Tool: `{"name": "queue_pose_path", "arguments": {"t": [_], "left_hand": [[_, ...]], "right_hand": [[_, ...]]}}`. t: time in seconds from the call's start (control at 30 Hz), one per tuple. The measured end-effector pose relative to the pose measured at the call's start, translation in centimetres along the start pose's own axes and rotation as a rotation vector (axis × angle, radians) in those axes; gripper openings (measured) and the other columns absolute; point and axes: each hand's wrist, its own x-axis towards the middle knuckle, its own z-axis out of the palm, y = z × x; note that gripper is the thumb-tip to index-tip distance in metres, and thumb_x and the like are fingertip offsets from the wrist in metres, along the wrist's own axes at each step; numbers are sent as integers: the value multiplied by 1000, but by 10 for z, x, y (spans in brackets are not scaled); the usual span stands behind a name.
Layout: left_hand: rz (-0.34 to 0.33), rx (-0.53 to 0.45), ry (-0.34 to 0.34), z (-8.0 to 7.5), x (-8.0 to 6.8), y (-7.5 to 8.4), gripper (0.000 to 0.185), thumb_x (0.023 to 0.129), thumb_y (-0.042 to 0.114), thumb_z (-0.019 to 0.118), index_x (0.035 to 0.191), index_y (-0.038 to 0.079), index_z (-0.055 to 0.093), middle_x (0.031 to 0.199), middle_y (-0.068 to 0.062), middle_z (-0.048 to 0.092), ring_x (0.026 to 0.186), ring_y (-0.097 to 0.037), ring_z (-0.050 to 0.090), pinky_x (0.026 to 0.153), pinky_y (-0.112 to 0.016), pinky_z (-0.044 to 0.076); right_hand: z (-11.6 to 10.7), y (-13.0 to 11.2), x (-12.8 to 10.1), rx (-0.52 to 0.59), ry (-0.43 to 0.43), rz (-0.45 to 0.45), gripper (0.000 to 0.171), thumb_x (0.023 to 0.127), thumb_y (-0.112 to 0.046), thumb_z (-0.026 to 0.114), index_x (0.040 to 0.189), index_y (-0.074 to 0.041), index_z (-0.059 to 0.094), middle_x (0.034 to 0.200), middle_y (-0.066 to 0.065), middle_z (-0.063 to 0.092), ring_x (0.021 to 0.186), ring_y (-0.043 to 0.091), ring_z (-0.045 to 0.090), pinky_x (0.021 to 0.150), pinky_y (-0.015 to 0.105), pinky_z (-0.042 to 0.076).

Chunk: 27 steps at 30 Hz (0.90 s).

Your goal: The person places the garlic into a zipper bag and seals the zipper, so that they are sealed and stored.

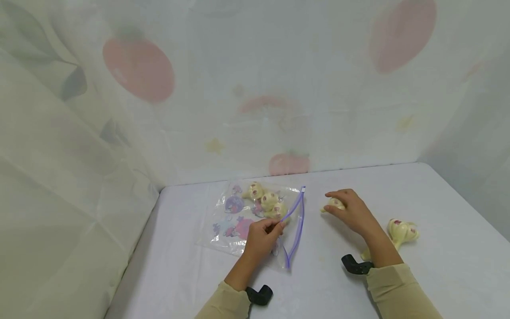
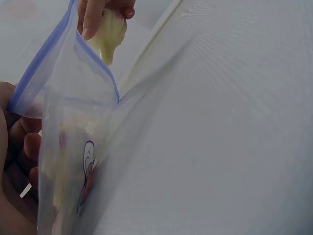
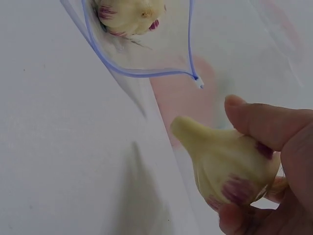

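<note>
My left hand point(image 1: 263, 237) pinches the purple zip edge of a clear, printed zip bag point(image 1: 227, 241) lying on the table. The bag's mouth gapes to the right, and several pale garlic bulbs point(image 1: 269, 200) show inside it. My right hand point(image 1: 352, 210) holds one garlic bulb point(image 3: 230, 171) between thumb and fingers, a short way right of the mouth. The bulb is cream with purple streaks, its stem pointing toward the bag. In the left wrist view, that garlic bulb point(image 2: 110, 36) appears beyond the purple zip point(image 2: 100, 61).
More garlic bulbs point(image 1: 402, 231) lie on the white table point(image 1: 450, 266) beside my right forearm, which partly covers them. A printed white curtain point(image 1: 239, 66) hangs behind the table, with another at the left. Black wrist mounts point(image 1: 356, 266) stick out from both sleeves.
</note>
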Motion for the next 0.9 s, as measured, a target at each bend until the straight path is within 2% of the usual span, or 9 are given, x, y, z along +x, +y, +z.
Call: {"name": "queue_pose_path", "arguments": {"t": [0.1,0.23,0.37,0.5,0.63,0.77,0.9], "left_hand": [[-2,0,-4,0,1,0,17,92,10,69,88,-6,74,69,-12,68,54,1,48,49,-16,40],[-1,2,-4,0,1,0,17,92,10,69,88,-6,74,69,-11,68,54,1,47,49,-16,40],[0,-2,-4,0,1,0,17,92,10,69,88,-6,74,69,-11,68,54,1,47,49,-16,40],[-2,4,-4,0,1,0,17,92,10,69,88,-5,74,69,-11,68,55,1,48,49,-17,41],[-23,4,0,1,0,1,16,92,10,69,89,-5,74,70,-12,69,56,0,50,50,-16,41],[-41,3,6,1,0,3,14,91,9,69,90,-4,74,70,-12,69,57,0,51,51,-16,41],[-48,12,16,1,-1,4,13,91,9,70,91,-3,75,71,-12,70,57,0,52,51,-16,42]], "right_hand": [[2,0,1,15,9,-5,45,90,-31,72,127,-8,63,133,23,49,122,43,48,99,60,39],[3,0,3,30,-6,29,52,82,-17,78,131,-8,60,135,24,46,121,41,47,99,58,40],[3,-1,4,37,-27,33,61,78,-1,71,136,-8,54,139,27,41,118,40,47,95,54,42],[3,-2,2,38,-29,6,64,77,5,65,138,-7,52,141,27,40,122,41,45,97,55,41],[2,-3,0,24,-35,-20,64,80,-2,68,141,-7,49,140,27,44,125,43,45,101,60,38],[2,-4,-2,33,-81,-8,69,85,-20,73,145,-11,42,144,24,45,128,43,46,101,63,38],[4,-6,-2,52,-151,5,73,86,-40,75,146,-17,41,136,18,55,119,38,54,91,54,48]]}}
